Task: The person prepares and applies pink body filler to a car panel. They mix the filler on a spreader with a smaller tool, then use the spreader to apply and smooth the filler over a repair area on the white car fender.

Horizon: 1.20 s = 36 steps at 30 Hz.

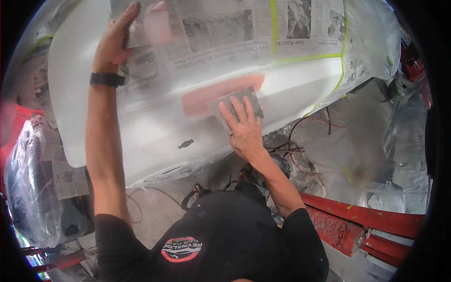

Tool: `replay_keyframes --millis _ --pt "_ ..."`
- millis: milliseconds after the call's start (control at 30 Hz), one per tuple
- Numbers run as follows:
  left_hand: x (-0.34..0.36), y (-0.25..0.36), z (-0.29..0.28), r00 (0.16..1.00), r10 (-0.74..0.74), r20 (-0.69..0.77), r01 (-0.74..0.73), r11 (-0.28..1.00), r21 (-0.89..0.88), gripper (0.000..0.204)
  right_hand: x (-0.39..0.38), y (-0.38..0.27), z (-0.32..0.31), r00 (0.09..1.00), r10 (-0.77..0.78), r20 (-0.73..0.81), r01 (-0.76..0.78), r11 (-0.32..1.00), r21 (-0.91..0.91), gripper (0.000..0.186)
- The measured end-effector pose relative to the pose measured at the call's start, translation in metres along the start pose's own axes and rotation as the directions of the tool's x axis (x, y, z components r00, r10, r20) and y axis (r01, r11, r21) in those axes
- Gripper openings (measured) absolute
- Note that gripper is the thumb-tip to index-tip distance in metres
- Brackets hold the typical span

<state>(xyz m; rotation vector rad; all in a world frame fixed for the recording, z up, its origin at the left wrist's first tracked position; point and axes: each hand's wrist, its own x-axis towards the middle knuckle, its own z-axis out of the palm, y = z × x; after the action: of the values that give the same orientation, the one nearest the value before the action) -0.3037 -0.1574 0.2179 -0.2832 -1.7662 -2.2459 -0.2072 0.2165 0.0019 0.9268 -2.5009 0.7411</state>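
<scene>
Concrete flooring, dusted grey and crossed by loose red and black cables (305, 141), lies beneath the white vehicle panel (155, 127) on which we work. Our right hand (244, 129) presses a grey sanding sheet (237, 103) flat against the panel, fingers spread apart on the sheet's back, at the right end of a pink filler strip (211, 96) that runs along the panel's crease. Our left hand (112, 44), black wristband (107, 79) at the wrist, rests higher up, thumb and fingers extended over a second pink patch (157, 23) at the edge of the masking newspaper (225, 33); whether it grips anything we cannot tell.

We judge the step in hand to be sanding the filler level with the panel. The next stroke calls for even pressure along the strip, keeping off the paper.

Newspaper sheets cover the upper area, bordered by yellow-green masking tape (305, 58). Clear plastic sheeting (376, 37) wraps the parts at right, and more plastic (28, 178) at left. A red painted metal part (366, 225) lies at lower right.
</scene>
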Motion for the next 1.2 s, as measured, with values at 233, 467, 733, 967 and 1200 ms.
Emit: replay_keyframes --millis 233,467,733,967,1200 --pt "-0.004 -0.006 0.015 0.94 -0.141 0.311 0.15 0.989 -0.006 0.038 0.012 0.021 0.024 0.999 0.02 -0.033 -0.022 0.999 -0.043 0.084" --pt "0.0 -0.024 0.003 0.964 -0.067 0.259 0.104 0.985 -0.134 0.041 0.023 0.039 0.033 0.998 0.055 -0.015 -0.056 0.997 -0.053 0.082" --pt "-0.016 -0.028 0.037 0.997 0.005 -0.079 -0.013 0.994 -0.108 0.039 0.028 0.046 0.037 0.999 0.02 -0.05 -0.026 0.992 -0.12 0.085" --pt "-0.017 -0.028 0.039 0.993 0.021 -0.116 -0.027 0.998 -0.053 0.04 0.028 0.047 0.044 0.998 0.031 -0.06 -0.038 0.993 -0.114 0.088" --pt "-0.013 -0.031 0.04 0.998 -0.028 -0.063 0.021 0.993 -0.114 0.04 0.019 0.049 0.041 0.998 0.059 -0.01 -0.059 0.997 -0.04 0.083"
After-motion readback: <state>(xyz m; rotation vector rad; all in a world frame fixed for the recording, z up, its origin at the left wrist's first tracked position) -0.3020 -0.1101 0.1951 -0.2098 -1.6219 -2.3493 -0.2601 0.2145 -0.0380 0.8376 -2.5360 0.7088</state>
